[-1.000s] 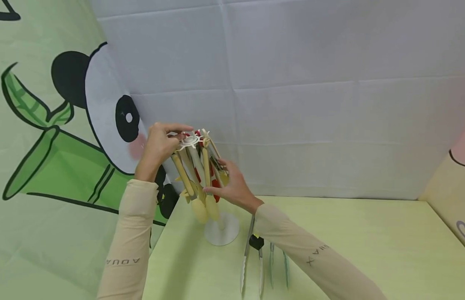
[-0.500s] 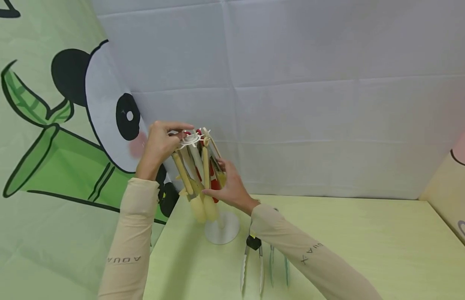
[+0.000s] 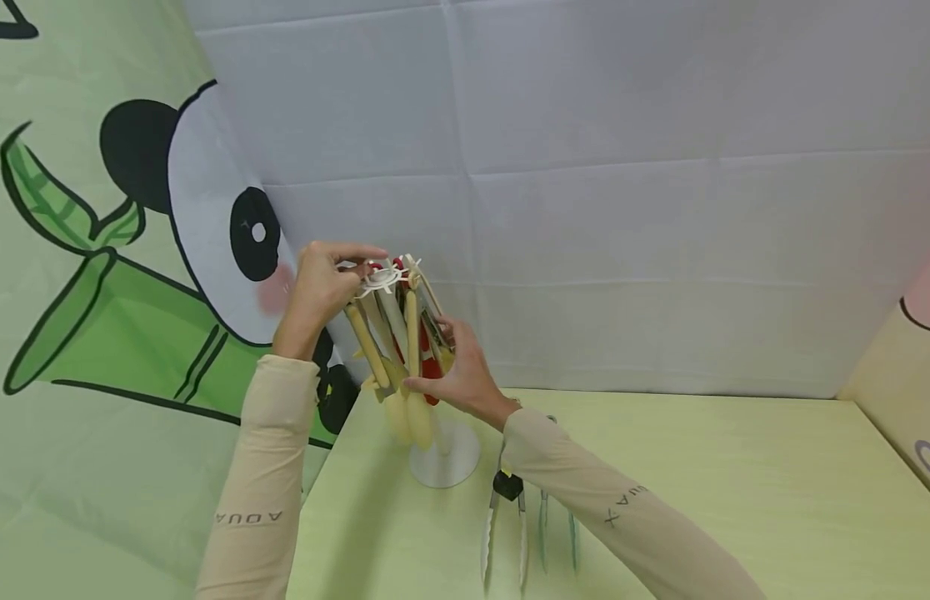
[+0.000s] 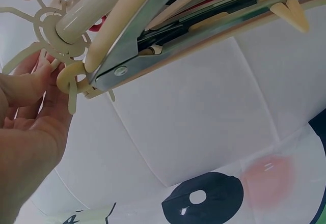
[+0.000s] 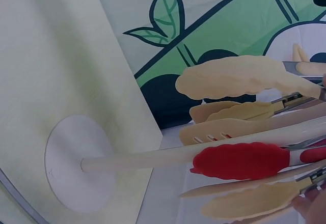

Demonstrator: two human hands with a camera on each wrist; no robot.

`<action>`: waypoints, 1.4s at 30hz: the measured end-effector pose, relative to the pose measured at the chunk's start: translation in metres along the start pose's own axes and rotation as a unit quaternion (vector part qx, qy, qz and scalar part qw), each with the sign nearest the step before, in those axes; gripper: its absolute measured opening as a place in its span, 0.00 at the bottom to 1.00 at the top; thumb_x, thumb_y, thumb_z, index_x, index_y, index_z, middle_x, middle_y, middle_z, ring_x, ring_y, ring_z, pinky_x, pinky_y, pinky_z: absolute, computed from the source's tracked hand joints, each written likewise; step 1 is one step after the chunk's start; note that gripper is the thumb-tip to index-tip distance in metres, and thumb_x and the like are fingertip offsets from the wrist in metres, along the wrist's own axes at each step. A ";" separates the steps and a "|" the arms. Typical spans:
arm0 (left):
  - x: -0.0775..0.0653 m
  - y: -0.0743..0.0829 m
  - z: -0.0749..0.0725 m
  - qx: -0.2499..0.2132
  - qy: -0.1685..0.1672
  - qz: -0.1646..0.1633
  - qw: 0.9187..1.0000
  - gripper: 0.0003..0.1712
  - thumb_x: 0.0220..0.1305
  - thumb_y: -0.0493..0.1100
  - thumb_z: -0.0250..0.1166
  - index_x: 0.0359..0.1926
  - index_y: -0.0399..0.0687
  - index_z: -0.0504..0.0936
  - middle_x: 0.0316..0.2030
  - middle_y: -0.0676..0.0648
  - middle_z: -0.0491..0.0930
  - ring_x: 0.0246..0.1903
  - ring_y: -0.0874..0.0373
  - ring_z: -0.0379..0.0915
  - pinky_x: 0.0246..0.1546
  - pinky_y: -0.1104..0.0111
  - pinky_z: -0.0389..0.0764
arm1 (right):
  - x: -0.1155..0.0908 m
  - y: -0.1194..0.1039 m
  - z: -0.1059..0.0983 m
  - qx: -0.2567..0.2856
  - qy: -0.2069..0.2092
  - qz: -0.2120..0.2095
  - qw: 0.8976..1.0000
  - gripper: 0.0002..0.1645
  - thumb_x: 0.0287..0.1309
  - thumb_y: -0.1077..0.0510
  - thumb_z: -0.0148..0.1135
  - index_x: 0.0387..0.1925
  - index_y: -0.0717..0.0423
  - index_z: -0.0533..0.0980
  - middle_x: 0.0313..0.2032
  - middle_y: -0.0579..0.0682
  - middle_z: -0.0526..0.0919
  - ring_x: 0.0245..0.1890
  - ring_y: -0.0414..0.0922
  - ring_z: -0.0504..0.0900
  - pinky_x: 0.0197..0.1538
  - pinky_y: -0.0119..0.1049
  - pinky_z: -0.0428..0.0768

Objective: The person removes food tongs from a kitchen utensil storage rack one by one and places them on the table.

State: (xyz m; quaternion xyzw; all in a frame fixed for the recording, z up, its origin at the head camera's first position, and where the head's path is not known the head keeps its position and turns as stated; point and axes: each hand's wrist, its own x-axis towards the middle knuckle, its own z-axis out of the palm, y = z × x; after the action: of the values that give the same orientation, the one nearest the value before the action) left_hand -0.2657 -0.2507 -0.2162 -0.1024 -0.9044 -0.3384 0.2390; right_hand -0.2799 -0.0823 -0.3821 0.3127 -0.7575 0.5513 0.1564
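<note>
A white utensil stand [image 3: 453, 467] has several beige and red-tipped kitchen tongs hanging from its top hook ring [image 3: 384, 280]. My left hand [image 3: 322, 287] pinches the ring's left side, beside a beige loop in the left wrist view. Lower down on the right, my right hand [image 3: 468, 375] has its thumb in front of the hanging bunch and its fingers behind. In the right wrist view, its fingertips [image 5: 310, 206] hold the metal part of a pair of beige-tipped tongs [image 5: 249, 201]. Red-tipped tongs [image 5: 239, 160] hang close to the pole. Part of the right-hand grip is hidden.
Black-jointed tongs [image 3: 507, 485] lie spread on the pale yellow table [image 3: 705, 483] before the stand. Thin green-tipped tongs [image 3: 543, 533] lie beside them, partly under the right forearm. A white cloth wall [image 3: 622, 275] stands close behind; a panda-print cloth [image 3: 135, 350] hangs at left.
My right hand and forearm have shifted slightly left, showing more of the tongs on the table. The left hand stays at the hook ring. Little differs over the last half second.
</note>
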 end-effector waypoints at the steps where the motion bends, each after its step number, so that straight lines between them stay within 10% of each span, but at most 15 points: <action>1: 0.000 -0.001 0.000 0.000 0.001 0.000 1.000 0.19 0.53 0.28 0.52 0.38 0.51 0.84 0.34 0.47 0.81 0.14 0.55 0.56 0.10 0.70 0.57 | 0.000 -0.001 0.000 -0.002 0.000 0.001 1.000 0.55 0.31 0.42 0.71 0.61 0.47 0.53 0.48 0.51 0.65 0.46 0.46 0.66 0.44 0.41 0.72; 42: -0.005 -0.005 -0.008 -0.009 -0.008 -0.012 1.000 0.20 0.52 0.28 0.52 0.38 0.50 0.84 0.37 0.47 0.80 0.17 0.55 0.57 0.11 0.71 0.57 | -0.023 -0.029 -0.033 -0.056 0.009 0.011 0.998 0.55 0.28 0.41 0.73 0.60 0.48 0.57 0.47 0.50 0.66 0.45 0.45 0.67 0.46 0.41 0.70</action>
State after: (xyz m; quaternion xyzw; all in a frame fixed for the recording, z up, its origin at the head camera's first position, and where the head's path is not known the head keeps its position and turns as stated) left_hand -0.2604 -0.2599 -0.2157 -0.0961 -0.9043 -0.3486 0.2268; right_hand -0.2475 -0.0498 -0.3628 0.2897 -0.7892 0.5127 0.1745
